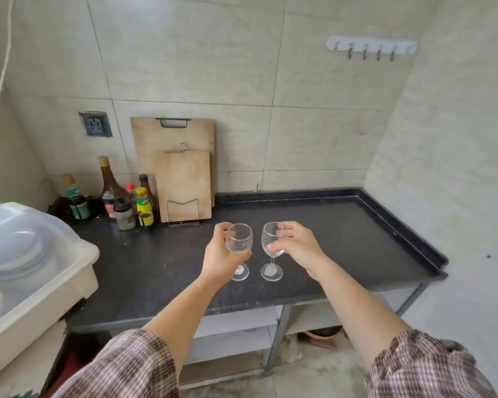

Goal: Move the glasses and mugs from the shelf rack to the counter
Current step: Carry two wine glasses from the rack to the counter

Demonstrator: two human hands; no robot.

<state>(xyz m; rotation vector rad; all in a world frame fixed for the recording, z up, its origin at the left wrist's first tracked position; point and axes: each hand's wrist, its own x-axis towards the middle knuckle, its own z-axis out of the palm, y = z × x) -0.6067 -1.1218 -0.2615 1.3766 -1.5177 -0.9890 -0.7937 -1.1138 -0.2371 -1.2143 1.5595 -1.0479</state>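
The left hand (222,254) is curled round the bowl of a clear stemmed wine glass (239,238), with the thumb at the near side and the fingers wrapped behind. The right hand (296,244) is closed on the bowl of a second clear stemmed wine glass (268,237), with the fingers laid by the rim and the thumb pressed low on the bowl. The two glasses are held just beside each other but apart, the left one slightly tilted. Their round feet are seen at or just above the black stone surface (342,239), toward its six o'clock edge. The right foot appears to be resting; contact of the left foot cannot be told.

Two glasses are judged to be at the point of delivery, with release not yet made. No other glass or mug is seen on the surface, so these are probably the first. No rack of glassware is in view, so what is left cannot be counted.

Both glasses are empty, transparent and thin-stemmed. A pale patch is seen in the right foot; whether it is a sticker or a reflection cannot be told.

At ten o'clock from the hands a cluster of sauce bottles (127,196) is stood. At eleven o'clock two wooden cutting boards (181,168) are leant on the tiled wall. At nine o'clock a white plastic tub (55,285) of plates is placed.
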